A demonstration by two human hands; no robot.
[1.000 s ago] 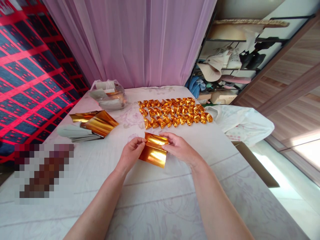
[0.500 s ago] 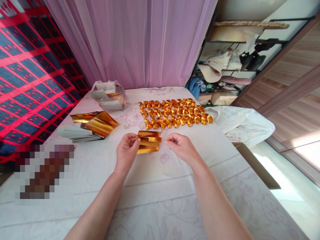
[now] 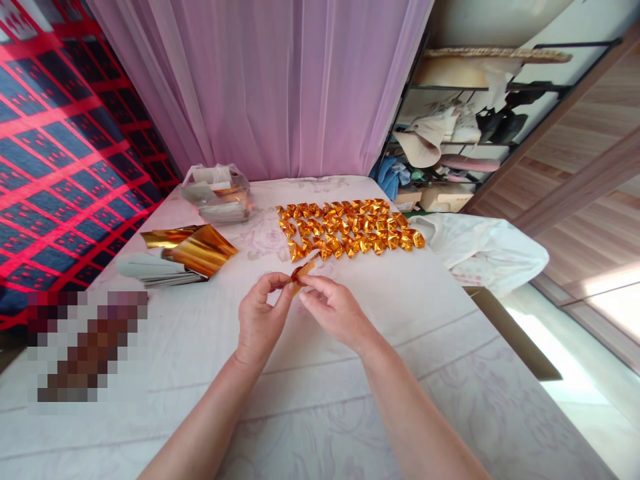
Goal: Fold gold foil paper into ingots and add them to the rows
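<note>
A folded gold foil sheet is pinched between both hands just above the white patterned bedsheet, near the middle of the scene; so little of it shows past the fingertips that its shape cannot be told. It appears to be held up off the cloth so both sets of fingers can work on it at once. The left hand is curled, thumb and forefinger closed on the foil's left end, the remaining fingers tucked loosely under. The right hand meets it from the right, thumb and forefinger likewise closed on the foil, knuckles raised. Both forearms are stretched forward from the near edge, converging at the piece.

Just beyond the hands, rows of folded gold pieces are laid out in ranks, seemingly to keep finished ones sorted. To the far left, a stack of flat gold sheets lies within reach, with a clear plastic bag behind it. A white plastic bag rests at the right edge, before a pink curtain.
</note>
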